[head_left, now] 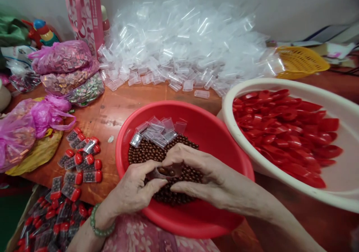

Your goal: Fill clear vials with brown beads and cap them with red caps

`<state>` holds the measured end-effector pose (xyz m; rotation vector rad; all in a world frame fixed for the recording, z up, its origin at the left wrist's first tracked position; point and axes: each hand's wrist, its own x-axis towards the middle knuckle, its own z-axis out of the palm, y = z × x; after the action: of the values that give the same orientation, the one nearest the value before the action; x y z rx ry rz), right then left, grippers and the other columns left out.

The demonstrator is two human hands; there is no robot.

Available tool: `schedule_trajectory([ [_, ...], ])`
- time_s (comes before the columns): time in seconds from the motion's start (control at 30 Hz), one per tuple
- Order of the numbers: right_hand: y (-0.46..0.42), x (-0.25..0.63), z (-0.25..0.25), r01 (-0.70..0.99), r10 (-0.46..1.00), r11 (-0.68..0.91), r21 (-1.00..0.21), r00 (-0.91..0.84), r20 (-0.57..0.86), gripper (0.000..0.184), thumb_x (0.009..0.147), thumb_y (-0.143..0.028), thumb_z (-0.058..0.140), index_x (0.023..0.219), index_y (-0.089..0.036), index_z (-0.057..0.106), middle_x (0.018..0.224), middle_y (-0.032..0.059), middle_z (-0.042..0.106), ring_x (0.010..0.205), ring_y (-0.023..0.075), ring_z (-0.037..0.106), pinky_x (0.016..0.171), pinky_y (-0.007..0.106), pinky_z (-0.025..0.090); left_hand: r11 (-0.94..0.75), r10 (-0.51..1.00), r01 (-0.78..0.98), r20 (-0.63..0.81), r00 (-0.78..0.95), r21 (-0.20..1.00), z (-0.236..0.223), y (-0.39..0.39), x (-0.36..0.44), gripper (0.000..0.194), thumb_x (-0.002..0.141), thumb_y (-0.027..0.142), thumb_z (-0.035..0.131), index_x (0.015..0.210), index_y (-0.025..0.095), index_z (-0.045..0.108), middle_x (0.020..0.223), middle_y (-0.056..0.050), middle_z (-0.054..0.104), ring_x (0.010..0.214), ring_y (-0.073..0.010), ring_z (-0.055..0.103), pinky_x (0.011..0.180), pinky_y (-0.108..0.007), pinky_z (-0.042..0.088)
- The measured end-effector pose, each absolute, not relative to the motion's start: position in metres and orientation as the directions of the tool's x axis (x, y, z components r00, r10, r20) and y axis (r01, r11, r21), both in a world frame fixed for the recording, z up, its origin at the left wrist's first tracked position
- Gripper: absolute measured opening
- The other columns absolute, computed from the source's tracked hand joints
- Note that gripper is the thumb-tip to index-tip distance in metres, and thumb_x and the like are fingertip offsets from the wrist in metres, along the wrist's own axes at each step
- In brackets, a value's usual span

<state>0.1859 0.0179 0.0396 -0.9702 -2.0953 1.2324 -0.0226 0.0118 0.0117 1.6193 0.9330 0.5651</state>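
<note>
Left hand (137, 186): thumb and fingers closed on a clear case (167, 172), its open mouth uppermost with brown beads (151, 152) showing inside. A green bracelet (101, 221) sits on that wrist. Right hand (209, 173): fingers curved, thumb parted from them, fingertips close against the case; whether they also grip it cannot be told. The hands are nearly together, above the bead bed in the red basin (215, 132).

Edges and room, left to right: the table (106, 113) ends at a front edge on the left. Its surface shows between the capped cases (74, 160) and the basin rim, and between that rim and the far heap (179, 49) of clear cases. Within the basin, red wall shows right of the beads.

Surroundings, left to right: tied pink bags (53, 109) lie along the left. The capped cases lie in a loose group just beside the basin; more are heaped below the table edge. A paper bag (84, 16) and a bottle (105, 21) stand at the back. Loose cases (158, 132) rest on the beads, obstructing the far side of the hands. A yellow basket (303, 61) lies at far right. The white tub (263, 83), holding red pieces (283, 132), stands close against the basin and limits room on the right.
</note>
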Motion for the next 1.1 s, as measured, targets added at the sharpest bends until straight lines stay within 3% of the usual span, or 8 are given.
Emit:
schedule_trajectory([
  [0.27, 0.032, 0.178, 0.040, 0.316, 0.718, 0.366, -0.875, -0.694, 0.050, 0.008, 0.091, -0.026, 0.059, 0.093, -0.019, 0.057, 0.085, 0.0006, 0.052, 0.077, 0.0108, 0.049, 0.068, 0.022, 0.040, -0.037, 0.780, 0.229, -0.115, 0.615, 0.973, 0.005, 0.013, -0.023, 0.013, 0.086, 0.018, 0.052, 0.092, 0.012, 0.063, 0.083, -0.003, 0.062, 0.077, -0.0136, 0.056, 0.071, -0.023, 0.042],
  [0.43, 0.035, 0.178, 0.039, 0.353, 0.714, 0.359, -0.864, -0.700, 0.010, 0.016, 0.092, -0.025, 0.057, 0.079, -0.017, 0.051, 0.081, 0.0006, 0.049, 0.074, 0.0109, 0.046, 0.066, 0.023, 0.039, -0.015, 0.783, 0.203, -0.115, 0.612, 0.979, 0.006, 0.017, -0.022, 0.013, 0.087, 0.019, 0.052, 0.093, 0.013, 0.061, 0.079, 0.000, 0.058, 0.071, -0.0104, 0.049, 0.067, -0.021, 0.039],
  [0.63, 0.033, 0.178, 0.037, 0.399, 0.725, 0.375, -0.837, -0.689, -0.004, 0.018, 0.093, -0.024, 0.055, 0.078, -0.017, 0.047, 0.080, 0.0003, 0.049, 0.071, 0.0106, 0.045, 0.065, 0.023, 0.037, -0.010, 0.780, 0.228, -0.135, 0.611, 0.974, 0.008, 0.018, -0.024, 0.015, 0.087, 0.019, 0.052, 0.095, 0.013, 0.063, 0.082, -0.001, 0.060, 0.073, -0.0109, 0.052, 0.069, -0.020, 0.040],
  [0.8, 0.028, 0.177, 0.049, 0.497, 0.693, 0.419, -0.760, -0.716, -0.086, 0.003, 0.090, -0.016, 0.056, 0.087, -0.017, 0.056, 0.087, 0.0009, 0.050, 0.075, 0.0103, 0.047, 0.066, 0.023, 0.037, -0.025, 0.793, 0.301, -0.164, 0.586, 0.953, 0.007, 0.017, -0.025, 0.024, 0.089, 0.020, 0.052, 0.109, 0.019, 0.065, 0.094, -0.001, 0.068, 0.086, -0.0139, 0.059, 0.079, -0.021, 0.044],
  [0.97, 0.028, 0.183, 0.046, 0.517, 0.671, 0.551, -0.655, -0.741, -0.020, 0.006, 0.091, -0.017, 0.054, 0.093, -0.019, 0.060, 0.085, -0.0005, 0.046, 0.067, 0.0092, 0.041, 0.059, 0.022, 0.032, -0.021, 0.779, 0.321, -0.186, 0.599, 0.947, -0.010, 0.017, -0.032, 0.030, 0.090, 0.029, 0.052, 0.116, 0.021, 0.064, 0.107, -0.005, 0.069, 0.096, -0.0187, 0.061, 0.084, -0.024, 0.047],
  [1.1, 0.031, 0.187, 0.038, 0.471, 0.639, 0.610, -0.637, -0.768, 0.045, 0.006, 0.089, -0.019, 0.057, 0.095, -0.018, 0.058, 0.087, 0.0004, 0.050, 0.070, 0.0102, 0.043, 0.061, 0.021, 0.036, 0.057, 0.820, 0.371, -0.255, 0.513, 0.927, -0.020, 0.019, -0.037, 0.036, 0.086, 0.034, 0.060, 0.120, 0.023, 0.064, 0.115, -0.006, 0.067, 0.104, -0.0235, 0.060, 0.091, -0.029, 0.048],
])
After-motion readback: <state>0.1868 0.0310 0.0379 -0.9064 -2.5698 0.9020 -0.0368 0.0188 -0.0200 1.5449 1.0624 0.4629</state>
